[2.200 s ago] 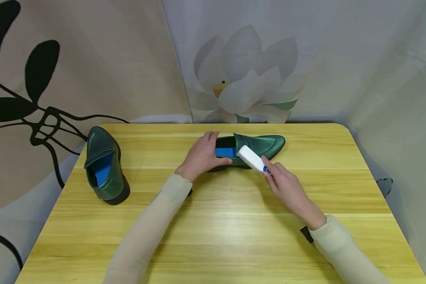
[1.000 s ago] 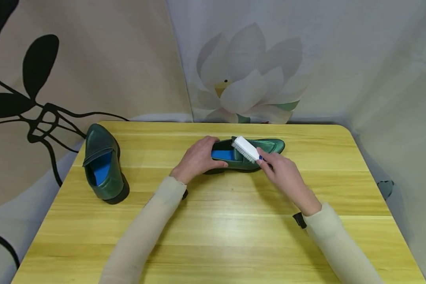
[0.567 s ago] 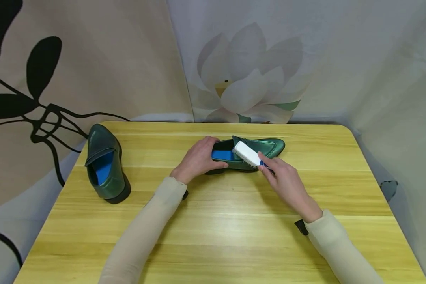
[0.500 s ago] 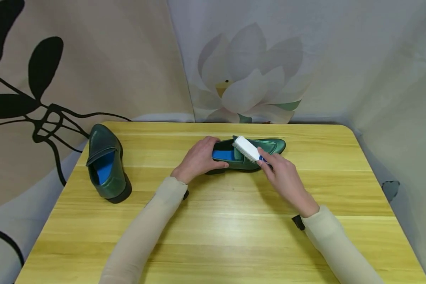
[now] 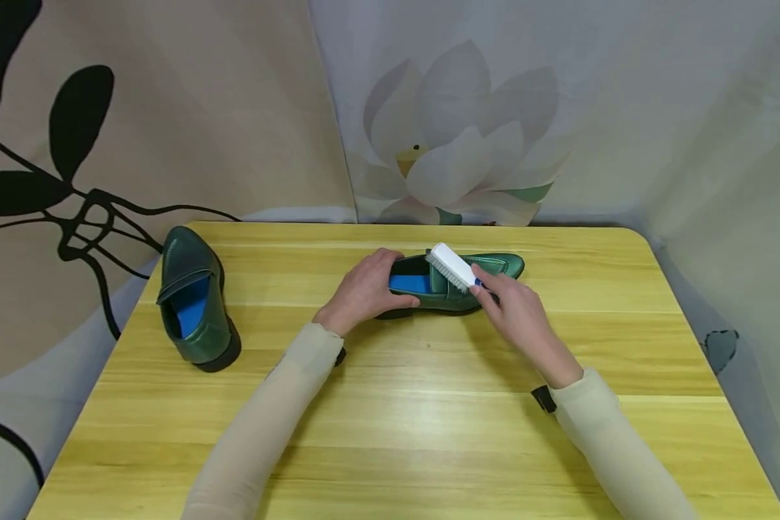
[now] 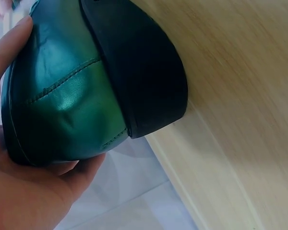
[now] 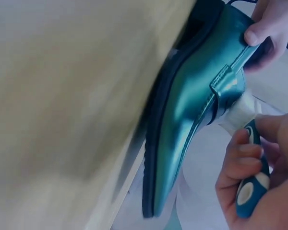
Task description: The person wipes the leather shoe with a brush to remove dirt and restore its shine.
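Observation:
A green loafer (image 5: 500, 265) with a blue insole lies on the table near its back edge, toe to the right. My left hand (image 5: 364, 290) grips it round the heel, thumb along the near side; the left wrist view shows the loafer's green heel part (image 6: 67, 91) and black heel block (image 6: 139, 67) up close. In my right hand (image 5: 520, 318) is a white brush (image 5: 451, 266) with a blue and white handle (image 7: 253, 187), fingers curled round that handle. Its bristles are at the loafer's strap; blur in the right wrist view hides the exact contact.
A second green loafer (image 5: 191, 300) stands at the table's left side, toe toward the back. The wooden table (image 5: 403, 433) ends at a patterned curtain (image 5: 468, 130) behind, with more cloth hanging at left and right.
The brush has gone back and forth in short strokes over the strap area, now slightly farther up. The left hand and loafer shifted slightly left and nearer early on, then stayed put.

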A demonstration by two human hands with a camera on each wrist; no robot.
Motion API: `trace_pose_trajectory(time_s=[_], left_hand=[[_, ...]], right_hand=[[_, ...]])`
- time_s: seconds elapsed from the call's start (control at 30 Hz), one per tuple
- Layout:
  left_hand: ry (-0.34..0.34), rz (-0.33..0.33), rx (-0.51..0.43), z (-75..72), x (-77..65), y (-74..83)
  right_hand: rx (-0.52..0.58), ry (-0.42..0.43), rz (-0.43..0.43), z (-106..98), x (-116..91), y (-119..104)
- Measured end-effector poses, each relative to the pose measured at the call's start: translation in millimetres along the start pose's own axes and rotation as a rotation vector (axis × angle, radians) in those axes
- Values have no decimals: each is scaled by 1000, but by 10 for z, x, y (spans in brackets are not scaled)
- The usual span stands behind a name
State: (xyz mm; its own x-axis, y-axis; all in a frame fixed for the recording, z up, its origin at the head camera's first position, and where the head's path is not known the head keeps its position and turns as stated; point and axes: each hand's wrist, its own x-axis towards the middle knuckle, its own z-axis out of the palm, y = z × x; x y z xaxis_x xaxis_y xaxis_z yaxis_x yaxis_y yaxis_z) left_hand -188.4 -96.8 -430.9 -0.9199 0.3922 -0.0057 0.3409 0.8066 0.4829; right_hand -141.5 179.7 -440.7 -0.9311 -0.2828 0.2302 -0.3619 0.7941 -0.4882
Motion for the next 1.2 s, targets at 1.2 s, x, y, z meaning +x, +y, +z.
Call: trace_pose_trajectory(time_s=[1.2], left_hand=[[21,18,-29,-7,-31,18]], right_hand=[[-6,-21,75,22,302,-91]])
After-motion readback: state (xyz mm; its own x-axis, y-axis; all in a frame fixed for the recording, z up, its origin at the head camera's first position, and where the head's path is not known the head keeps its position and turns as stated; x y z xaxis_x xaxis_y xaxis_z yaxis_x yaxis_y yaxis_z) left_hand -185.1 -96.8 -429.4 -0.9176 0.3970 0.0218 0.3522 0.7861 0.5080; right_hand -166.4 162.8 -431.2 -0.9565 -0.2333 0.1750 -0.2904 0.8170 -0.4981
